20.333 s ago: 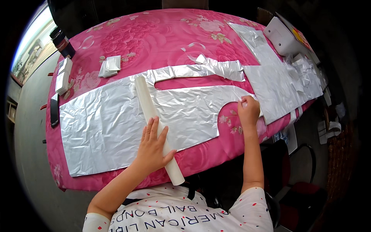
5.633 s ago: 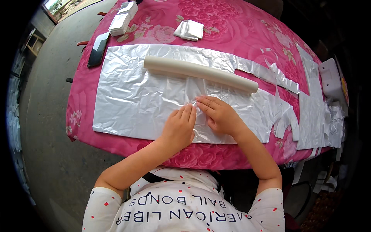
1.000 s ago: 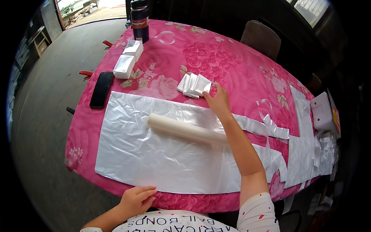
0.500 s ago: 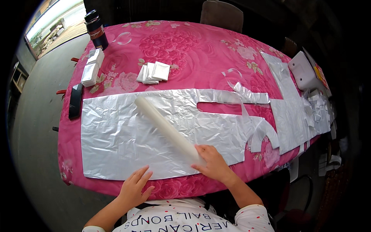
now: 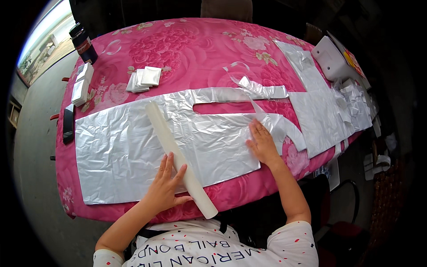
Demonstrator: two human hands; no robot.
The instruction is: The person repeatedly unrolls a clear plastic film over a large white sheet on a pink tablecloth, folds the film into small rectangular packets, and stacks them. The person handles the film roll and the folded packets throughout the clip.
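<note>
A silvery plastic apron [image 5: 120, 147] lies spread across the table, wrinkled, with a long cut-out and strap pieces at its right end. Slanting over it is a whitish tube [image 5: 171, 142], its near end past the apron's front edge. My left hand [image 5: 167, 187] rests against the tube's lower half, fingers stretched and apart. Flat on the apron beside the loose straps [image 5: 278, 124] lies my right hand [image 5: 263, 141], fingers extended with nothing gripped.
Folded silvery packets [image 5: 144, 79] lie at the back, and stacked packets [image 5: 81, 89] at the left near a phone [image 5: 68, 123] and a dark bottle [image 5: 83, 43]. More silvery sheets [image 5: 316, 120], a heap of film [image 5: 356, 104] and a white box [image 5: 331, 58] are at the right.
My right hand has left the tube and moved right and away onto the apron. My left hand has come to the tube, whose near end now lies closer to me. The view has shifted.
</note>
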